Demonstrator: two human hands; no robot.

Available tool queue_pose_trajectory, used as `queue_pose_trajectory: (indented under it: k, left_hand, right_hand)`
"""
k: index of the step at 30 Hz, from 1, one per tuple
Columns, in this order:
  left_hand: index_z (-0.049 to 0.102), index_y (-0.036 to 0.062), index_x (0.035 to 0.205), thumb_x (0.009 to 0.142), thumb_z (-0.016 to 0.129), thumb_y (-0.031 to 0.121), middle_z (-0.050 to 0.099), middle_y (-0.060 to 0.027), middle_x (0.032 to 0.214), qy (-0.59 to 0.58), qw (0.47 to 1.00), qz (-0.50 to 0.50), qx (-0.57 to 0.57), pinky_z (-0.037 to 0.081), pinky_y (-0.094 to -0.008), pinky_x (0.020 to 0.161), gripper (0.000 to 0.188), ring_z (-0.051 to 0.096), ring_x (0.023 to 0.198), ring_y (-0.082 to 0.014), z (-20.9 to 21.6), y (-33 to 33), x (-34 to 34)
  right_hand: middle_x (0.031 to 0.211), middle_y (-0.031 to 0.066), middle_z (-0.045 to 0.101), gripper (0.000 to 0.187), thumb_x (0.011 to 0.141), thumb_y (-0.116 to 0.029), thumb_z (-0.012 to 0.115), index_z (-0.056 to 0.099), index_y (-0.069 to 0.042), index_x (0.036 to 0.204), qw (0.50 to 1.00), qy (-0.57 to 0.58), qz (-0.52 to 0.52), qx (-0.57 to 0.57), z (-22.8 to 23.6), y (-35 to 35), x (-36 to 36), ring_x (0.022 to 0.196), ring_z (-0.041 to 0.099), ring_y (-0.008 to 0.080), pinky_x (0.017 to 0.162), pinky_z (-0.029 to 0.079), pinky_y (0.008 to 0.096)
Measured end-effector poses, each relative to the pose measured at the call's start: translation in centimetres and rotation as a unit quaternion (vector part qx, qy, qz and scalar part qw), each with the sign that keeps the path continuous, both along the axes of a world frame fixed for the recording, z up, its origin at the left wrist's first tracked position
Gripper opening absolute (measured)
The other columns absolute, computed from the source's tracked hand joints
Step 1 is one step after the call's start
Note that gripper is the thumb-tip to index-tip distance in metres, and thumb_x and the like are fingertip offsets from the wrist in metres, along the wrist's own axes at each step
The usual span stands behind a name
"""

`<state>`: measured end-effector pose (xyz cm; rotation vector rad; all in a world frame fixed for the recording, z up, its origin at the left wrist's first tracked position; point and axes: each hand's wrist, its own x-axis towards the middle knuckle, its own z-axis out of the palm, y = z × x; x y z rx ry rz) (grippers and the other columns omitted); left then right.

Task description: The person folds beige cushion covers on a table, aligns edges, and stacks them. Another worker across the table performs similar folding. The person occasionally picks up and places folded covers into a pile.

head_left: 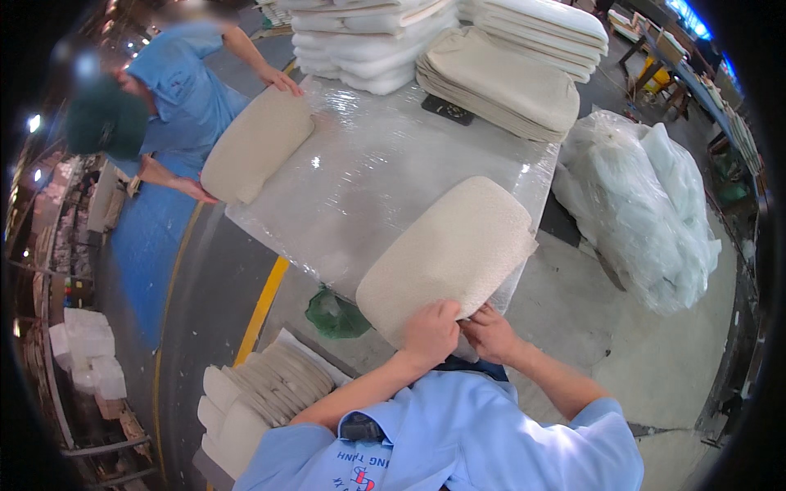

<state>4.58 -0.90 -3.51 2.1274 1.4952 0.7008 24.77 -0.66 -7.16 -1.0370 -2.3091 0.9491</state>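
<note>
beige stack (503, 78), white stack (360, 49) at far side of table (352, 176); plastic-wrapped bundle (643, 213) off its right | left hand (434, 331), right hand (491, 334) side by side | both pinching near edge of beige cover (446, 245), at table's near right corner

The table (352, 180) bears white stacks (360, 49), a beige stack (499, 82) and, apparently, two cushions (446, 245).
</note>
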Motion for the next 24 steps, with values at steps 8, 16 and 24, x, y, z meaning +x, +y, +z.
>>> queue_pose_trajectory:
  k: [8, 16, 24]
  left_hand:
    - [0.063, 0.0080, 0.109, 0.080, 0.068, 0.003, 0.068, -0.0134, 0.096, -0.002, 1.000, -0.014, 0.006, 0.056, -0.0477, 0.074, 0.030, 0.068, 0.086, -0.0362, 0.7, 0.1, 0.3]
    - [0.060, 0.0042, 0.136, 0.097, 0.065, 0.024, 0.062, -0.0200, 0.135, 0.057, 0.987, 0.150, 0.030, 0.040, -0.0562, 0.108, 0.044, 0.055, 0.125, -0.0444, -1.7, 1.2, -7.8]
    - [0.032, 0.0064, 0.166, 0.105, 0.052, 0.038, 0.021, -0.0205, 0.175, 0.228, 0.951, 0.185, -0.099, 0.009, -0.0662, 0.128, 0.071, 0.012, 0.159, -0.0524, -4.4, 2.4, -9.7]
  right_hand:
    - [0.142, 0.0091, 0.066, 0.043, 0.090, -0.033, 0.068, 0.071, -0.015, 0.129, 0.969, -0.092, 0.229, 0.005, -5.7, 5.8, -3.3, 0.140, 0.053, 0.0340, 0.119, 0.038, 0.0537]
    - [0.143, 0.0096, 0.065, 0.048, 0.093, -0.034, 0.067, 0.067, -0.019, 0.138, 0.981, 0.086, 0.140, -0.107, -4.9, 6.0, -5.8, 0.137, 0.056, 0.0351, 0.118, 0.040, 0.0534]
    - [0.150, 0.0090, 0.060, 0.052, 0.096, -0.040, 0.065, 0.063, -0.023, 0.145, 0.991, -0.031, 0.125, 0.036, -5.8, 6.2, -2.0, 0.142, 0.051, 0.0353, 0.122, 0.036, 0.0519]
